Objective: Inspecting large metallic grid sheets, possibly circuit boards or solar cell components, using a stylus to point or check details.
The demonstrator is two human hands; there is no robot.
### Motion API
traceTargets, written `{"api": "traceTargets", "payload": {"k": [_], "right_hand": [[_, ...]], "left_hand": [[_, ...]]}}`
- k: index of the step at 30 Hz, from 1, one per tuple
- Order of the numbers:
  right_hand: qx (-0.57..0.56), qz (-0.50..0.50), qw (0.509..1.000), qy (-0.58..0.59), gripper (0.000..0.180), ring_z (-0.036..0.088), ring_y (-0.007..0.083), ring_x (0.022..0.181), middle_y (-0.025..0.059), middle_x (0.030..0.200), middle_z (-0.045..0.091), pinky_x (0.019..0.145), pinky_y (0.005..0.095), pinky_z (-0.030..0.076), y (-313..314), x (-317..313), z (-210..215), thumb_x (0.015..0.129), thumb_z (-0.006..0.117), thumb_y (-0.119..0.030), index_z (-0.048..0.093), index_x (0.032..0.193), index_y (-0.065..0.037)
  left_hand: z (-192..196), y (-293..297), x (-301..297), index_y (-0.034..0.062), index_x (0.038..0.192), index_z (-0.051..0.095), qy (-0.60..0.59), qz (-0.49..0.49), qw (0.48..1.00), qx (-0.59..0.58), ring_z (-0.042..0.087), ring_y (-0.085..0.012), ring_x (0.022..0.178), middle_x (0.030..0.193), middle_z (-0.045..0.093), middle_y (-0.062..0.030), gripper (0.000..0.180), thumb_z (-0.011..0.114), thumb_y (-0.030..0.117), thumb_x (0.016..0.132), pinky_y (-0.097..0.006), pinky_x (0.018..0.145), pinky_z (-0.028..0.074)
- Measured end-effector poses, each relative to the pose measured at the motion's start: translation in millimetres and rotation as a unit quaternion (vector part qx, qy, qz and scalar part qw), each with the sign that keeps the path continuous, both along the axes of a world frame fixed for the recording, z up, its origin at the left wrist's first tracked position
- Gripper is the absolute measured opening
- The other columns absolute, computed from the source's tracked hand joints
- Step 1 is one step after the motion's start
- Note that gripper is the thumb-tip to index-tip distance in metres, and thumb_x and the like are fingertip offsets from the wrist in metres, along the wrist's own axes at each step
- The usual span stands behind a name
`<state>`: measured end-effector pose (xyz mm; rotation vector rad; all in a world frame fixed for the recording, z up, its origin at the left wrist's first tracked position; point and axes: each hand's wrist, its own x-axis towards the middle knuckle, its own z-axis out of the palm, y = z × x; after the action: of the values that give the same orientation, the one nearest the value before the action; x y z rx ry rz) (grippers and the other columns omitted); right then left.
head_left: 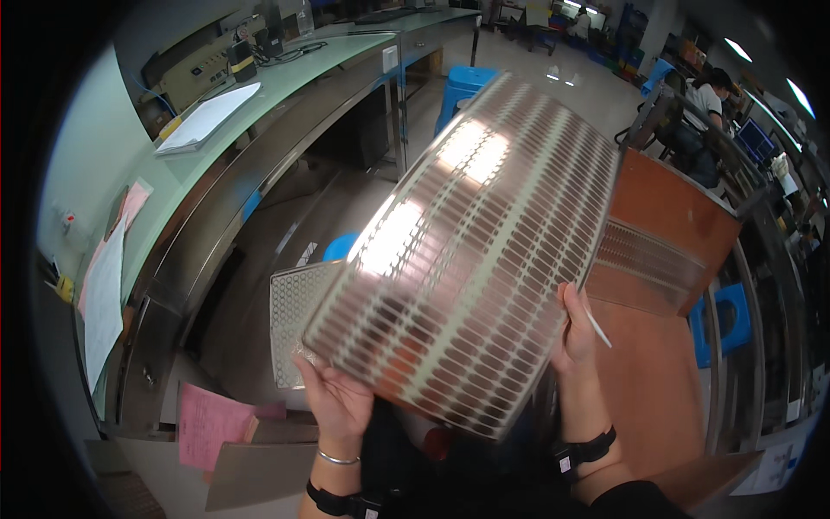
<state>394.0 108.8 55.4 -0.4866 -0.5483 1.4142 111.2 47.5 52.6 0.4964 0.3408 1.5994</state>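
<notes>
A large, shiny metal sheet (484, 233) with rows of elongated cut-outs is held tilted in front of me. My left hand (337, 402) is closed on its lower left edge. At the right edge, my right hand (575, 342) pinches the sheet between thumb and fingers. A thin white stick (598, 329), like a pen, juts out beside my right hand; how it is held is hidden. Behind the left edge shows a smaller panel (285, 316) with a honeycomb-like pattern, partly covered by the sheet.
On the right, a reddish-brown board surface (644, 372) bears another patterned metal sheet (648, 259). A long green-topped bench (303, 73) with papers runs along the left. Pink paper (216, 424) lies low left. Blue stools (733, 322) stand nearby. A person (705, 108) sits farther right.
</notes>
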Motion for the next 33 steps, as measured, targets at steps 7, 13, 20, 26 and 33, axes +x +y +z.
{"api": "traceTargets", "payload": {"k": [7, 13, 20, 26, 33], "right_hand": [[0.065, 0.051, 0.996, -0.046, 0.043, 0.048, 0.0242, 0.115, 0.0097, 0.124, 0.049, 0.097, 0.0403, 0.041, -10, 15, 0, 0.091, 0.051, -0.024, 0.040, 0.128, -0.006], [0.040, -0.084, 0.994, 0.063, 0.053, 0.043, 0.0273, 0.120, 0.0148, 0.130, 0.044, 0.100, 0.0442, 0.036, -11, 119, 28, 0.094, 0.038, -0.042, 0.041, 0.127, 0.000], [-0.042, 0.076, 0.990, -0.112, 0.046, 0.052, 0.0249, 0.111, 0.0128, 0.121, 0.053, 0.094, 0.0410, 0.045, -28, 175, -33, 0.093, 0.044, -0.034, 0.045, 0.123, 0.000], [-0.118, 0.016, 0.993, 0.001, 0.034, 0.057, 0.0244, 0.103, 0.0122, 0.115, 0.057, 0.087, 0.0394, 0.048, -22, 118, -86, 0.091, 0.047, -0.021, 0.047, 0.121, -0.005], [-0.033, 0.139, 0.988, -0.051, 0.056, 0.044, 0.0286, 0.119, 0.0132, 0.132, 0.044, 0.100, 0.0459, 0.037, -49, 15, -69, 0.087, 0.057, -0.021, 0.032, 0.135, -0.005]], "left_hand": [[-24, -13, 15, 0.0016, 0.129, 0.036, 0.109, 0.027, 0.986, -0.123, 0.050, -0.0221, 0.113, 0.125, 0.049, -0.0113, 0.047, 0.052, 0.021, 0.090, -0.037, 0.094, 0.044], [-22, -5, -51, -0.0018, 0.120, 0.046, 0.087, 0.031, 0.987, -0.132, 0.060, -0.0216, 0.097, 0.110, 0.059, -0.0133, 0.037, 0.052, 0.016, 0.088, -0.034, 0.083, 0.050], [-4, 18, -92, -0.0046, 0.122, 0.046, 0.113, -0.038, 0.990, -0.074, 0.062, -0.0211, 0.092, 0.108, 0.061, -0.0141, 0.049, 0.045, 0.035, 0.093, -0.030, 0.079, 0.051], [27, 44, -35, 0.0034, 0.134, 0.031, 0.004, 0.079, 0.997, 0.023, 0.047, -0.0249, 0.117, 0.130, 0.045, -0.0140, 0.053, 0.036, 0.040, 0.096, -0.040, 0.099, 0.039], [3, 17, 51, 0.0076, 0.136, 0.026, 0.069, -0.035, 0.997, -0.028, 0.040, -0.0203, 0.122, 0.133, 0.039, -0.0087, 0.049, 0.048, 0.016, 0.093, -0.039, 0.101, 0.037]]}}
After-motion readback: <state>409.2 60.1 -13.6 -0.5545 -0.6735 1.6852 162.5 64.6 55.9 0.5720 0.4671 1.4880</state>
